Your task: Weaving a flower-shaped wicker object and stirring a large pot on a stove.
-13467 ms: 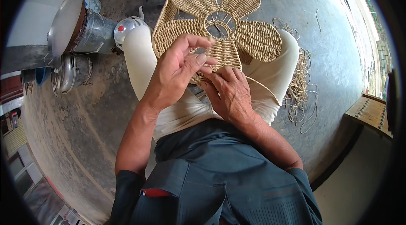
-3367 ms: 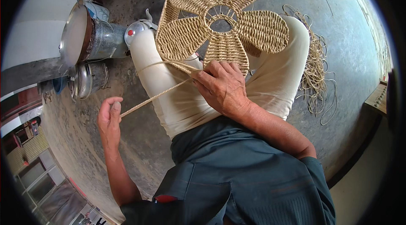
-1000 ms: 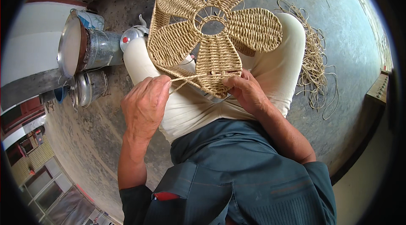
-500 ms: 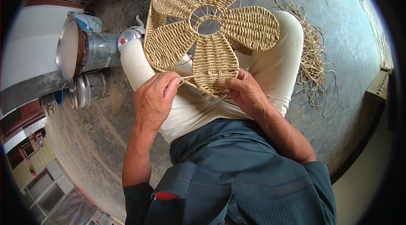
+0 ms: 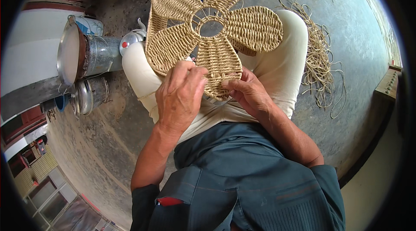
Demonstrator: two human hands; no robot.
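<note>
A tan woven flower (image 5: 218, 57) with several rounded petals around an open ring leans between my knees, its lowest petal pointing at me. My right hand (image 5: 251, 94) pinches that petal's lower right edge, thumb on the front and fingers behind. My left hand (image 5: 181, 94) is at the petal's left edge with its fingers bent together; what lies between them is hidden from view. A thin strand of cord (image 5: 147, 97) lies over my left thigh. Behind the flower shows a woven band (image 5: 151, 18) of the same material.
A loose heap of tan cord (image 5: 318, 53) lies on the concrete floor beyond my right knee. To the left stand a kettle (image 5: 132, 38), a metal bucket stove (image 5: 104, 53) with a wide pan lid (image 5: 69, 51), and a lidded pot (image 5: 89, 93). A wooden block (image 5: 388, 84) sits far right.
My left hand has moved right and slightly up, from beside the petal's tip to over its left edge. The flower has shifted slightly left. My right hand keeps its pinch.
</note>
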